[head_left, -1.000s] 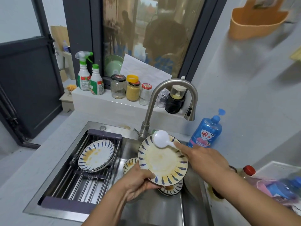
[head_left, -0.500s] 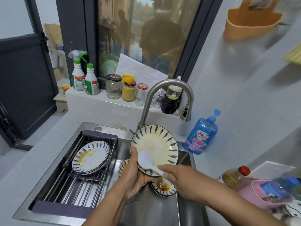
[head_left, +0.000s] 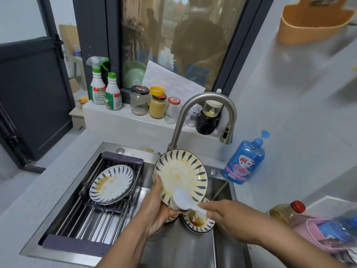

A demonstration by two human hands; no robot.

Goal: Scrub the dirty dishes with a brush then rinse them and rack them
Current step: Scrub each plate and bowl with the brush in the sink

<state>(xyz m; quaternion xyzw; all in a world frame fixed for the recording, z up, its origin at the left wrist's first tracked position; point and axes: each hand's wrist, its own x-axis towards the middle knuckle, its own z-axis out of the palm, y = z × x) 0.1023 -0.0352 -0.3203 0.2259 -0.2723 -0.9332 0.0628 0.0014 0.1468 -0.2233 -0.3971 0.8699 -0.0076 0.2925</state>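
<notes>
My left hand grips the lower left rim of a stained plate with blue leaf marks, tilted up over the sink. My right hand holds the handle of a white brush, whose head lies on the plate's lower part. Below them in the basin lie more dirty plates, one with brown sauce. Another stained plate rests on the wire rack across the sink's left half.
The curved tap arches above the held plate. A blue soap bottle stands on the counter to the right. Jars and spray bottles line the window ledge. An oil bottle and pink tub sit at the right.
The brush has swept down from the plate's top edge to its lower part. The plate has tipped more upright and my left hand has shifted up along its left rim.
</notes>
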